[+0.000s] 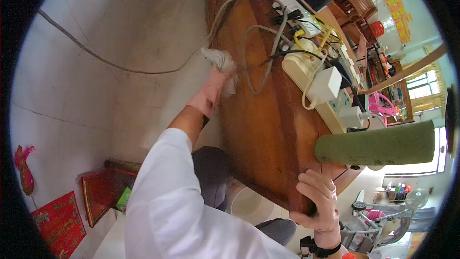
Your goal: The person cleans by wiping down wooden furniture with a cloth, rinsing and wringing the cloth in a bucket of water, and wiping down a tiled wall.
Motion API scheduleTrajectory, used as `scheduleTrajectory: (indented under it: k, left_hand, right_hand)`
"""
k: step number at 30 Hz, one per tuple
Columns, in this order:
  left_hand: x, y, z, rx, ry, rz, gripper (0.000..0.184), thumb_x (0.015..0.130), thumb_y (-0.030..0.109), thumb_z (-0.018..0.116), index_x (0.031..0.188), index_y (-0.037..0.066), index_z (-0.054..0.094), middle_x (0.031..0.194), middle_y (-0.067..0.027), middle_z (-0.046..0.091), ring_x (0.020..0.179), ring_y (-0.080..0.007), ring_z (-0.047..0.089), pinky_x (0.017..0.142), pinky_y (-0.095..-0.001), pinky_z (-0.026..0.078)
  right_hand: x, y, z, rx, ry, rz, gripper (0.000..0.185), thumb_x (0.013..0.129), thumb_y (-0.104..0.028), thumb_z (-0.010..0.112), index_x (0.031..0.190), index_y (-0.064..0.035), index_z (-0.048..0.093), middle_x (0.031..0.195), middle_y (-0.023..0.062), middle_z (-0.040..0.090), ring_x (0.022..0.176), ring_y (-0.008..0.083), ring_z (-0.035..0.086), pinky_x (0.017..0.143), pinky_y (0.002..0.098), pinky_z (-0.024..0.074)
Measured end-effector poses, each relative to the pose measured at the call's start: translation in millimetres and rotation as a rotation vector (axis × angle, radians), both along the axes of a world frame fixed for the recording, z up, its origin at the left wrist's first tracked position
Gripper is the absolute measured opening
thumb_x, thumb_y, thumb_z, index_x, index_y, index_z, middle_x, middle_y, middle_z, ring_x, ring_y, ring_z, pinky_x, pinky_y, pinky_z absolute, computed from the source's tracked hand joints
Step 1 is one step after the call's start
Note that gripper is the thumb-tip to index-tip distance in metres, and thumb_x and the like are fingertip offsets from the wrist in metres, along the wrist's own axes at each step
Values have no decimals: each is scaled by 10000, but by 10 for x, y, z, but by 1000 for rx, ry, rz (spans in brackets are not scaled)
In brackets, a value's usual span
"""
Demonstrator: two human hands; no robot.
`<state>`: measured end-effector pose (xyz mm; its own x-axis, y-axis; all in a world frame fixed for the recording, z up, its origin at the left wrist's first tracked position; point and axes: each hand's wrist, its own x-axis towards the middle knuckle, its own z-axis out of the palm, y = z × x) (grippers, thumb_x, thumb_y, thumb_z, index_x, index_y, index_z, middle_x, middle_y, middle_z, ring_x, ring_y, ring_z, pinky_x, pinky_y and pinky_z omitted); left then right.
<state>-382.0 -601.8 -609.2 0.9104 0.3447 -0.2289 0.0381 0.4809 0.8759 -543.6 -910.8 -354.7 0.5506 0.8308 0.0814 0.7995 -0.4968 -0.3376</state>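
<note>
My left hand (221,77) is closed on a crumpled white cloth (219,59), pressed to the brown wooden tabletop (258,129) near the wall side. The hand and cloth are slightly blurred. A grey cable (158,72) runs along the wall to the table close by the cloth. My right hand (318,201) grips the table's near corner, fingers curled over the wood and thumb on the other side. A dark watch (318,248) is on that wrist. Just beyond those fingers is a green cylinder (376,144).
A cream power strip (306,74) carries a white adapter (326,85) and several tangled cables. A white box with green lights (302,17) lies farther along. Below the table is a pale bucket (249,205). A folded stroller (378,223) stands at the lower right.
</note>
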Motion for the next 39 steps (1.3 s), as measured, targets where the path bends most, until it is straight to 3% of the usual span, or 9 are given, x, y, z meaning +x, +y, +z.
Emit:
scheduleTrajectory:
  k: [3, 7, 16, 17, 23, 28, 33, 36, 39]
  left_hand:
    - [-116, -116, -703, 263, -20, 42, 646, 779, 192, 720, 1310, -3, 408, 1172, -152, 562, 998, -265, 588, 835, -397, 496]
    - [-288, -264, -1094, 55, 177, -107, 714, 741, 10, 725, 1358, -1, 364, 1168, -114, 583, 994, -218, 583, 812, -319, 502]
    - [12, 221, -663, -345, 129, 91, 396, 820, 62, 643, 1175, 5, 478, 1056, -119, 609, 947, -216, 593, 772, -362, 523]
    - [-91, 143, -231, -192, 122, 90, 472, 811, 112, 663, 1220, -10, 462, 1101, -127, 602, 973, -228, 589, 801, -372, 517]
    - [62, 72, -860, 219, 389, -163, 637, 779, 170, 687, 1319, -25, 412, 1188, -144, 582, 1012, -248, 583, 827, -333, 493]
    - [-559, -203, -1655, 866, 234, -497, 279, 729, 184, 653, 975, 52, 648, 885, -145, 663, 838, -255, 608, 756, -351, 484]
    - [-659, -111, -1208, 74, 67, -172, 290, 748, 178, 655, 996, 29, 634, 886, -107, 655, 822, -218, 609, 744, -341, 484]
    - [-687, 395, -422, 895, 34, -417, 286, 822, 129, 628, 1096, 60, 589, 928, -71, 646, 898, -202, 607, 789, -330, 488]
    - [-390, 741, -302, 623, 54, -341, 468, 809, 77, 676, 1250, 56, 522, 1023, -84, 648, 933, -223, 617, 810, -357, 503]
  right_hand:
    - [-17, 36, -32, 9, -5, -20, 531, 624, -388, 780, 1025, -60, 660, 1102, 133, 636, 1038, 344, 592, 861, 439, 464]
    - [-4, 21, -60, 28, -24, -22, 528, 611, -399, 784, 992, -56, 660, 1056, 129, 643, 974, 352, 600, 832, 447, 473]
    - [32, -27, -95, 38, 15, -28, 525, 549, -362, 825, 954, -72, 657, 1033, 112, 639, 947, 329, 587, 810, 444, 472]
    - [21, -32, -111, 48, 13, -39, 522, 545, -360, 827, 948, -75, 657, 1029, 108, 639, 953, 326, 584, 811, 443, 470]
    - [-10, -49, -124, 53, 24, -63, 539, 539, -348, 832, 962, -68, 650, 1022, 105, 632, 1003, 325, 553, 844, 453, 452]
    - [-62, -56, -88, 44, 20, -92, 541, 552, -344, 820, 969, -50, 639, 1042, 121, 623, 1016, 340, 542, 880, 462, 438]
    - [-84, -111, -133, 32, -18, -69, 574, 590, -375, 785, 1026, -44, 611, 1098, 137, 604, 1039, 355, 530, 919, 480, 412]
    - [-50, -165, -136, 27, 40, -14, 614, 582, -300, 743, 1089, 2, 574, 1150, 207, 573, 1080, 411, 524, 961, 519, 395]
    - [-91, -115, -131, 58, 23, -93, 535, 639, -409, 764, 1010, -55, 608, 1090, 131, 602, 1038, 354, 530, 895, 484, 417]
